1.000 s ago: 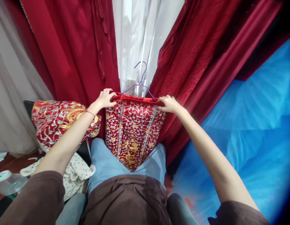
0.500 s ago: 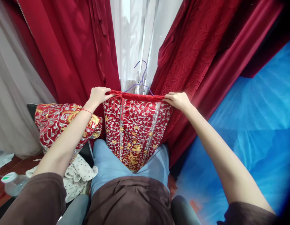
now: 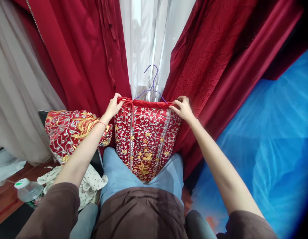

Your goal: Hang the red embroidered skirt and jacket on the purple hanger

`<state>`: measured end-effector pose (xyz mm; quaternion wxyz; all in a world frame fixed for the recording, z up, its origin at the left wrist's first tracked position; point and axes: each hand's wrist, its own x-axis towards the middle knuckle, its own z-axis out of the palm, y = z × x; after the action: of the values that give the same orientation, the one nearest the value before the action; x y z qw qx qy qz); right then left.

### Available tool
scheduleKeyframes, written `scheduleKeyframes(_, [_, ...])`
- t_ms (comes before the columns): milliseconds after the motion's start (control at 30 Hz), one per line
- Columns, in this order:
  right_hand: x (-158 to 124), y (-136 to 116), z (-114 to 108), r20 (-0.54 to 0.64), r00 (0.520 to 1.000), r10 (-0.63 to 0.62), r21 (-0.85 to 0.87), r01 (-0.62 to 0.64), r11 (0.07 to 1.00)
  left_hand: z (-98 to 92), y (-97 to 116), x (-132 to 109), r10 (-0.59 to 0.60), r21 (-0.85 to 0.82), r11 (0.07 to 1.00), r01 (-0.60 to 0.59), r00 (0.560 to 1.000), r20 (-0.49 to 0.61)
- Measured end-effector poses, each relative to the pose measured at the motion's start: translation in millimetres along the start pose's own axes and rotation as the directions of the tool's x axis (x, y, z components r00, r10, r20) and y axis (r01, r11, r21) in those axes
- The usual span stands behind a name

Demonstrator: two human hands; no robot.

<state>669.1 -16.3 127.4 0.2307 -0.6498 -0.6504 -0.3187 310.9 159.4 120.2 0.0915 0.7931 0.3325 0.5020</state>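
A red embroidered skirt [image 3: 147,132] with silver swirls and gold motifs hangs between my hands, its lower part between my thighs. My left hand [image 3: 115,107] pinches the left end of its plain red waistband, beside a tied red cord. At the right end of the waistband, the thumb and fingers of my right hand [image 3: 183,108] are closed on the cloth. A purple wire hanger [image 3: 153,79] rises from behind the waistband, its hook upward; its lower part is hidden by the skirt.
Another red garment with gold embroidery [image 3: 71,129] lies at the left. Below it are a white dotted cloth [image 3: 90,181] and a clear bottle [image 3: 29,191]. Dark red garments [image 3: 206,59] hang on both sides, with white sheer cloth [image 3: 144,39] between. Blue tulle [image 3: 268,149] spreads at the right.
My right hand has shifted slightly inward along the waistband, with its fingers more raised and bent. My left hand keeps its hold. The whole view has swung a little, moving things rightward.
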Motion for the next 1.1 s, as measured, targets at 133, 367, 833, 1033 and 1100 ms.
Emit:
scheduleKeyframes(133, [4.3,-22.6,21.4,0.139,0.989,0.059,0.035,-0.064,0.997,12.0,6.3,-5.5,-0.124,0.085,0.987,0.133,0.987,-0.106])
scheduleKeyframes(367, [-3.2,-44.9,43.9,-0.051,0.982,0.182,-0.041,-0.184,0.982,12.3,5.8,-11.3,-0.129,0.200,0.970,0.139,0.990,-0.061])
scheduleKeyframes(833, [-18.3,-77.7,26.6,-0.275,0.881,0.385,0.173,-0.348,0.921,13.0,6.4,-17.2,-0.125,0.219,0.967,0.134,0.991,-0.057])
scheduleKeyframes(1033, [-23.8,-177.1,36.7,-0.150,0.904,0.399,0.507,-0.276,0.817,10.8,3.3,-23.8,-0.068,0.165,0.984,0.065,0.998,0.011])
scheduleKeyframes(1100, [-20.4,-211.2,47.5,0.042,0.921,0.387,0.581,-0.338,0.741,7.7,-0.7,-24.0,-0.044,0.100,0.994,0.038,0.997,0.056])
